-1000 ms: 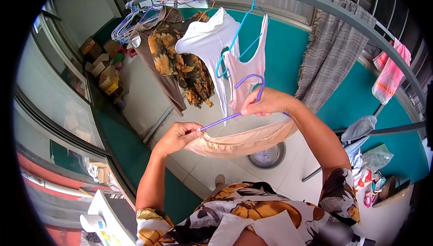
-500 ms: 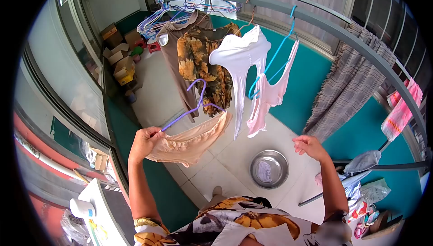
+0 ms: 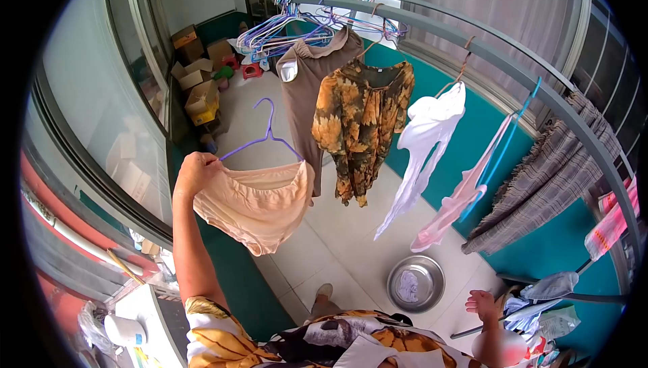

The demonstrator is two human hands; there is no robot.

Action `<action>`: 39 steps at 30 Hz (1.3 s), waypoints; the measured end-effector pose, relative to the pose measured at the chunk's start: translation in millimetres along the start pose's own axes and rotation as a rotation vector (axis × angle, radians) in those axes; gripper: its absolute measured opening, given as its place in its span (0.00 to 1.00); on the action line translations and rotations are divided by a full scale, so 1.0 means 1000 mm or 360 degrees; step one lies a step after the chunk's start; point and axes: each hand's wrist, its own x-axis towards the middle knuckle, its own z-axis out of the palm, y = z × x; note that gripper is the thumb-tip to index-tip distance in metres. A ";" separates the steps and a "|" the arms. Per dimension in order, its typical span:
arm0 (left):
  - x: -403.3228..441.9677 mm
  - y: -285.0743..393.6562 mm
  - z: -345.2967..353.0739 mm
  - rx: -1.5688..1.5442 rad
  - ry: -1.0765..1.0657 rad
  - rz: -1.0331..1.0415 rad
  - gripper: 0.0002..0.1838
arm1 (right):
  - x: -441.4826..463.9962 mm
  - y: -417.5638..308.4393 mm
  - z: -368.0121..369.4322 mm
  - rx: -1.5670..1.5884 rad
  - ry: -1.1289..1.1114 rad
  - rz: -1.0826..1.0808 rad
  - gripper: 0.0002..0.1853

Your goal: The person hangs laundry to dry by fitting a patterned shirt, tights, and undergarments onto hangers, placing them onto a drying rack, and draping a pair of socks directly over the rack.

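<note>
My left hand (image 3: 196, 174) is closed at one end of a purple clothes hanger (image 3: 269, 129), gripping it together with the waistband corner of peach underpants (image 3: 260, 203). The underpants hang spread along the hanger, whose hook points up, free of the rail. My right hand (image 3: 482, 304) is low at the right with its fingers apart and nothing in it. To its left on the floor stands a metal basin (image 3: 437, 294) with a small pale lilac cloth (image 3: 408, 286) inside.
A curved grey rail (image 3: 439, 22) carries bunched hangers (image 3: 287, 36), brown trousers (image 3: 307, 98), a patterned blouse (image 3: 361, 122), a white garment (image 3: 428, 138), a pink top (image 3: 459, 209) and a plaid cloth (image 3: 550, 172). Cardboard boxes (image 3: 200, 98) line the back left. Bags and cloths (image 3: 553, 321) lie at the right.
My left hand has raised the hanger and turned it so the underpants face me more squarely. My right hand has dropped down toward my body. The view has shifted, and the hanging clothes appear further right.
</note>
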 end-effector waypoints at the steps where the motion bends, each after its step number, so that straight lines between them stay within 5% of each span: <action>1: 0.018 -0.015 -0.005 0.0154 0.0009 -0.0003 0.09 | 0.003 0.008 0.008 0.0022 0.0055 0.0092 0.12; 7: 0.128 -0.055 -0.005 0.0596 0.0201 0.0107 0.09 | 0.008 0.063 0.076 -0.0214 0.0112 0.0700 0.09; 17: 0.343 -0.001 0.045 0.0508 0.0313 0.0319 0.11 | -0.038 0.138 0.160 -0.0222 0.0013 0.0884 0.09; 22: 0.431 0.051 0.070 0.0425 0.0313 0.0474 0.12 | -0.046 0.105 0.177 -0.0133 0.0103 0.0904 0.09; 39: 0.479 0.070 0.095 0.0213 0.0713 0.0551 0.15 | -0.080 0.122 0.170 0.0204 0.0261 0.0936 0.09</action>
